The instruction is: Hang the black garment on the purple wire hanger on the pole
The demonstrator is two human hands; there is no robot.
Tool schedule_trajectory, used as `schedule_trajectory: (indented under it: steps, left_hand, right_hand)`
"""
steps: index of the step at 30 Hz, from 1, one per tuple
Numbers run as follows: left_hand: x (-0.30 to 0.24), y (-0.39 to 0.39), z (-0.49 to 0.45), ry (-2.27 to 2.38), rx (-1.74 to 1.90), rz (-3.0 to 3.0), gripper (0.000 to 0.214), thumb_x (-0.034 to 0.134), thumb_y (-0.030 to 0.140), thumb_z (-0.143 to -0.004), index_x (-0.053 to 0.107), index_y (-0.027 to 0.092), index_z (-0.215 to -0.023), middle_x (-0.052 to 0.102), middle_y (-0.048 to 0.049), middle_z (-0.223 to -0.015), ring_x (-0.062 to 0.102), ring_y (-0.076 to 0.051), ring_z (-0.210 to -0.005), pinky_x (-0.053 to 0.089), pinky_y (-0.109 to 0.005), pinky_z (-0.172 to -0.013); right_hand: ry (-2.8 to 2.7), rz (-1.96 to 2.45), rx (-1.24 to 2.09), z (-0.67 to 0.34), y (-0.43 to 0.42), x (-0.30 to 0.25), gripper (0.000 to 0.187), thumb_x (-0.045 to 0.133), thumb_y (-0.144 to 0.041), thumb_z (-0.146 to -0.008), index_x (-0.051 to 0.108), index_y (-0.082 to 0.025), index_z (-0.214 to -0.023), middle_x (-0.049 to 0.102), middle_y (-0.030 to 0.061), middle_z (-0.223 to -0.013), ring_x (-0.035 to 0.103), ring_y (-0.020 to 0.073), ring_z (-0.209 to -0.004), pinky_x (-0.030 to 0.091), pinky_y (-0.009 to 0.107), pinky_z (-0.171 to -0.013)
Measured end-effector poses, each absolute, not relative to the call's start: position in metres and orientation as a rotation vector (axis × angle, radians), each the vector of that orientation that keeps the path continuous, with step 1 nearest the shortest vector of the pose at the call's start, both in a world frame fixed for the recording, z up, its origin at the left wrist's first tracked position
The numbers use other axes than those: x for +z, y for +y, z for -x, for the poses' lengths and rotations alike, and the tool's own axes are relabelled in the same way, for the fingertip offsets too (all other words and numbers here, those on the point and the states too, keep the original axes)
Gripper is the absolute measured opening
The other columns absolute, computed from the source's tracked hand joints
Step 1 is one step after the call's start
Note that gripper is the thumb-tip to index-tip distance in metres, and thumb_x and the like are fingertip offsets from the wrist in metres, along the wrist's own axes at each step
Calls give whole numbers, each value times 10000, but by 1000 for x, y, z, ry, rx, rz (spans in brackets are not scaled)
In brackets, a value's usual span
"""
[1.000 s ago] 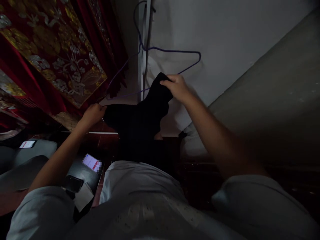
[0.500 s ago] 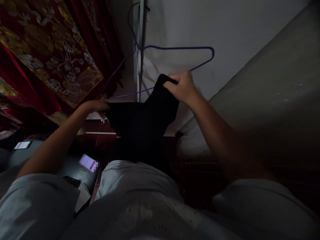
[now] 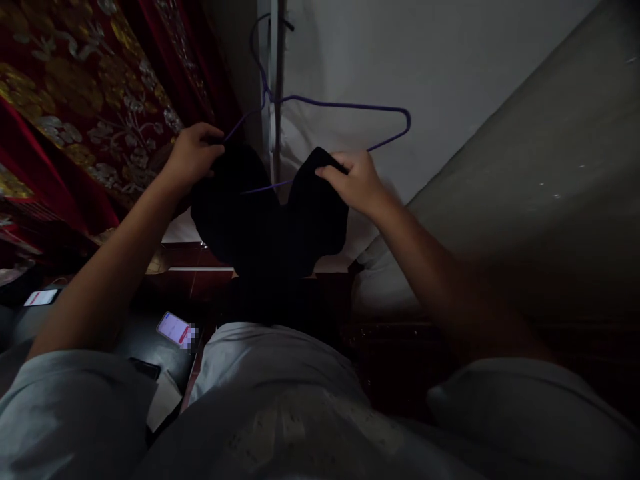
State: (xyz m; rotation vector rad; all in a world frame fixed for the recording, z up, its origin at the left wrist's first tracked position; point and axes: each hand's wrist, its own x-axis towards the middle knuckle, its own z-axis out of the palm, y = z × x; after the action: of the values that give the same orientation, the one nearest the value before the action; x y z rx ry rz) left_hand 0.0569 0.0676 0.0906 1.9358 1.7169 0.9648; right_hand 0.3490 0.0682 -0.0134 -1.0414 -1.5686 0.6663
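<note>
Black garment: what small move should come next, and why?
Probably the right hand should ease its side of the black garment over the right end of the purple hanger: that end juts bare beyond the hand, while the left hand holds the other side up by the hanger's left arm.

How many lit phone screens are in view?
2: one lit phone at far left, outside the left forearm; another lit phone on the inner side of that forearm. Others may be hidden.
</note>
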Motion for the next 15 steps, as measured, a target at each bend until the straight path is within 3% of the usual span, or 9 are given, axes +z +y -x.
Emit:
schedule_trajectory:
  steps: [2, 5, 7, 9, 11, 15]
  left_hand:
    - [83, 75, -62, 1648, 1057, -1819, 422, 442, -17, -996, 539, 38, -1403, 441, 11, -827, 636, -160, -983, 512, -543, -929]
    - [74, 78, -63, 1535, 1086, -1726, 261, 510, -34, -972, 666, 61, -1158, 481, -11, -816, 600, -141, -842, 593, -549, -898]
    - [74, 74, -60, 1501, 1093, -1736, 228, 492, -27, -969, 681, 86, -1027, 506, -25, -815, 605, -158, -793, 612, -522, -866]
    - [78, 70, -54, 1505, 1081, -1773, 243, 462, -19, -979, 671, 100, -1014, 508, -21, -803, 637, -172, -792, 598, -481, -866]
    - [84, 67, -47, 1545, 1006, -1834, 268, 416, -20, -997, 659, 86, -1036, 491, -11, -779, 660, -165, -815, 563, -445, -905]
    - [90, 71, -32, 1560, 944, -2017, 226, 444, 19, -1009, 652, 98, -1048, 525, -6, -808, 591, -111, -709, 569, -395, -869]
  right_hand:
    - [-1558, 1018, 529, -349, 67, -16, 215, 702, -239, -844, 550, -223, -693, 496, -4, -689, 597, 190, -849, 534, 315, -801]
    - [-1485, 966, 145, -359, 79, -15, 52, 654, -245, -897, 624, -230, -857, 620, 55, -917, 607, 227, -1035, 496, 376, -986]
    - [-1339, 940, -110, -374, 94, -7, 77, 598, -251, -957, 656, -200, -963, 639, 124, -1078, 592, 226, -1104, 450, 389, -1064]
    - [-1208, 1001, -229, -394, 109, 7, 104, 608, -226, -969, 679, -155, -999, 627, 180, -1190, 574, 214, -1161, 414, 365, -1107]
    - [-1200, 1158, -81, -414, 120, 21, 57, 645, -156, -938, 692, -130, -920, 668, 163, -1146, 600, 189, -1121, 432, 334, -1070]
    - [-1405, 1221, 672, -428, 121, 30, 187, 603, -158, -968, 687, -74, -824, 700, 32, -772, 658, 127, -746, 527, 336, -776]
